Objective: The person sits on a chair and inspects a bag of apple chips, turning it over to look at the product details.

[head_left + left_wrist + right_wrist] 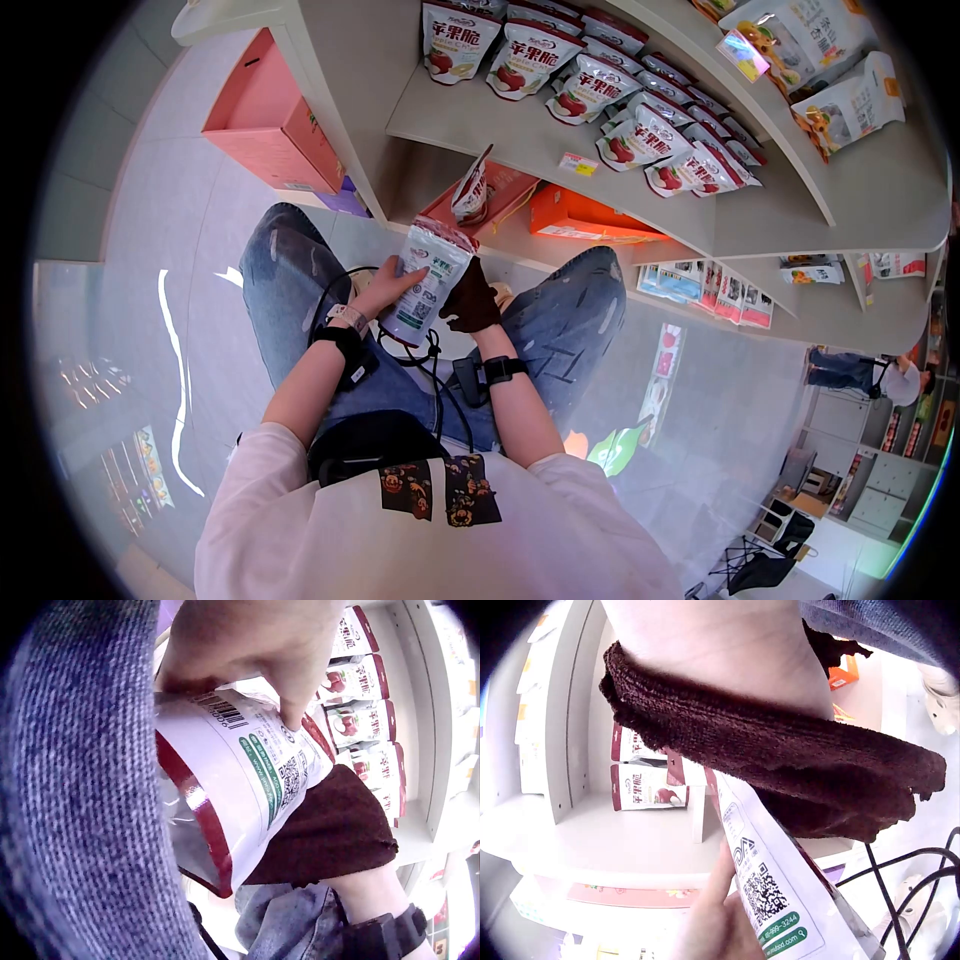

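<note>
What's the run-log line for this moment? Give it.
left hand: holds snack pouch | right hand: under brown cloth, against pouch | shelf: more pouches

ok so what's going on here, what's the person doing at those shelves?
A person crouches or sits in front of store shelves. Their left hand holds a white snack pouch with red trim, its back showing a barcode and QR code. The right hand holds a brown cloth against the pouch's side, apparently wiping it. Similar red-and-white pouches stand in rows on the shelf above.
</note>
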A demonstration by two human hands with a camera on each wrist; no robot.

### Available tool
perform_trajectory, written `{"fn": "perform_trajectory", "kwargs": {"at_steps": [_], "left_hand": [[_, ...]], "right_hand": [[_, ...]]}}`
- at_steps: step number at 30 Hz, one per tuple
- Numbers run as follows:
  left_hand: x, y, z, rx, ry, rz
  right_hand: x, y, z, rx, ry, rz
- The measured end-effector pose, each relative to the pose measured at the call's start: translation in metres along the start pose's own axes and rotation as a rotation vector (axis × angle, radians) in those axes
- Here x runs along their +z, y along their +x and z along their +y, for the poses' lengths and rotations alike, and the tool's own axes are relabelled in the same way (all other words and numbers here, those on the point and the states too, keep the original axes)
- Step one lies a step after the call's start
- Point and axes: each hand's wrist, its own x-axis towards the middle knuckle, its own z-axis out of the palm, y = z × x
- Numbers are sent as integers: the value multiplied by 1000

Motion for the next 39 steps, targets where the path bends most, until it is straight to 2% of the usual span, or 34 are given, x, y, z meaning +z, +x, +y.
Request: {"fn": "perform_trajectory", "kwargs": {"at_steps": [2,4,5,8,9,11,14,16,17,20,21,24,25,29,32,34,35,37,39], "left_hand": [[0,3,-4,25,-57,35],[0,3,-2,12,-123,64],[0,2,1,-4,-155,91],[0,-2,10,-38,-217,144],[0,-2,9,-39,-214,143],[-2,-2,8,-47,-191,99],[-4,-4,6,-56,-101,-16],[1,-18,18,-53,-5,-71],[3,-23,26,-74,92,-48],[2,-11,6,-4,-56,-75],[2,-6,1,5,-86,-47],[-3,0,-4,21,-166,41],[-4,0,-4,21,-185,68],[-4,0,-2,45,-213,133],[-4,-5,4,53,-233,112],[-3,-8,10,46,-244,131],[-3,-9,12,42,-251,142],[-11,-7,19,151,-287,113],[-16,-12,37,259,-339,92]], "right_hand": [[1,2,3,-12,32,-22],[0,11,25,-234,-252,25],[-3,21,52,-471,-571,88],[-6,18,43,-323,-860,-99],[-7,18,39,-237,-670,-154],[-10,14,33,-265,-587,-142],[-19,12,28,-709,-846,72],[-20,-3,-7,-747,-1060,226],[-18,-5,-10,-779,-982,329],[-11,-4,-8,-416,-922,245],[-6,3,-6,-382,-751,126],[-3,9,17,-753,-826,89],[-2,6,15,-771,-735,28],[4,-3,6,-821,-573,-1],[8,-12,-17,-777,-653,22],[4,-15,-21,-695,-625,-58],[5,-15,-24,-619,-529,-94],[13,-14,-38,-431,-254,-140],[20,-23,-66,-126,70,-183]]}}
